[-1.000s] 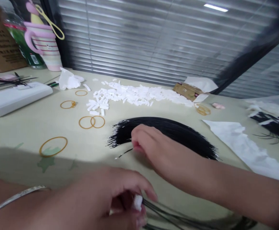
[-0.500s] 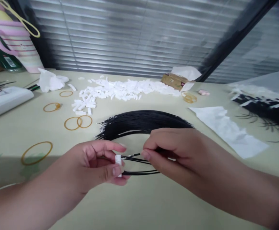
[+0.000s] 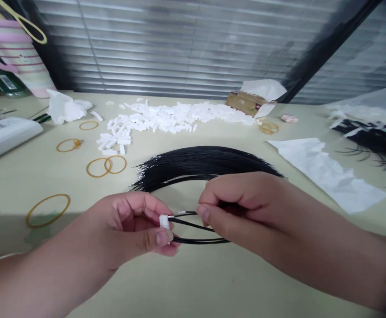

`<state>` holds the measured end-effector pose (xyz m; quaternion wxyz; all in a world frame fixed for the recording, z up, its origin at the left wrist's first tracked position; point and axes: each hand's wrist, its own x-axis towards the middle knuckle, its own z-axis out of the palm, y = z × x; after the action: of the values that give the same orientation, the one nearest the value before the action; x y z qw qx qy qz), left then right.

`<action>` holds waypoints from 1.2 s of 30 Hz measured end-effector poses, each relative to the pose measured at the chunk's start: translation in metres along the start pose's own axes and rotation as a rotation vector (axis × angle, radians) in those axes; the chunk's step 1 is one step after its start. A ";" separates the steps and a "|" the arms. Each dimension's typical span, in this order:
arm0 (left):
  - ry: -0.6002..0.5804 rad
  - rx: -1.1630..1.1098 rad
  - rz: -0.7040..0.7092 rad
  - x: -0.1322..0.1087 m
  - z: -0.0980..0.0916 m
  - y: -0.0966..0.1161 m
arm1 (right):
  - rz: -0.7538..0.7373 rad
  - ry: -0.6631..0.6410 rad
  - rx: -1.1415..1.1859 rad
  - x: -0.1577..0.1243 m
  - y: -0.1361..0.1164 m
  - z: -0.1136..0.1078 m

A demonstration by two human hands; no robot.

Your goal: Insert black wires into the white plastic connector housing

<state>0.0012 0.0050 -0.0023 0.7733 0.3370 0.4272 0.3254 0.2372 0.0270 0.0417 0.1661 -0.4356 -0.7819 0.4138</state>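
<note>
Between the thumb and fingers of my left hand (image 3: 139,227) is a small white connector housing (image 3: 164,222). Several black wires (image 3: 193,225) run out of its right side toward my other hand. My right hand (image 3: 235,207) pinches black wire between thumb and forefinger, just right of the housing. One pinched wire has its metal tip at the upper end of the housing; a second bare tip shows just above it. How far the tip sits inside cannot be made out. Behind both hands lies a thick bundle of black wires (image 3: 202,161) with metal-tipped ends at its left.
Loose white housings (image 3: 166,115) are heaped at the back, left of a small tissue box (image 3: 244,104). Rubber bands (image 3: 48,211) lie on the left. A flat tissue (image 3: 325,170) and wired housings (image 3: 375,137) are at right. A striped cup (image 3: 30,62) stands back left.
My right hand's pinched wire has come left, so its tip now meets the upper end of the housing. My left forefinger has curled down closer to the housing. The view has shifted slightly.
</note>
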 end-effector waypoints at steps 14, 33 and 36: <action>0.026 0.088 -0.054 -0.002 -0.006 -0.004 | -0.032 0.029 -0.135 -0.001 -0.005 0.002; -0.001 0.118 -0.029 -0.005 0.001 0.003 | -0.198 0.055 -0.254 0.002 0.005 0.011; 0.001 0.126 -0.026 -0.004 0.001 0.004 | -0.258 0.008 -0.182 0.000 0.008 0.009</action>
<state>-0.0008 0.0041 0.0033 0.7547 0.3792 0.4514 0.2880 0.2360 0.0244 0.0303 0.1810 -0.3464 -0.8650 0.3146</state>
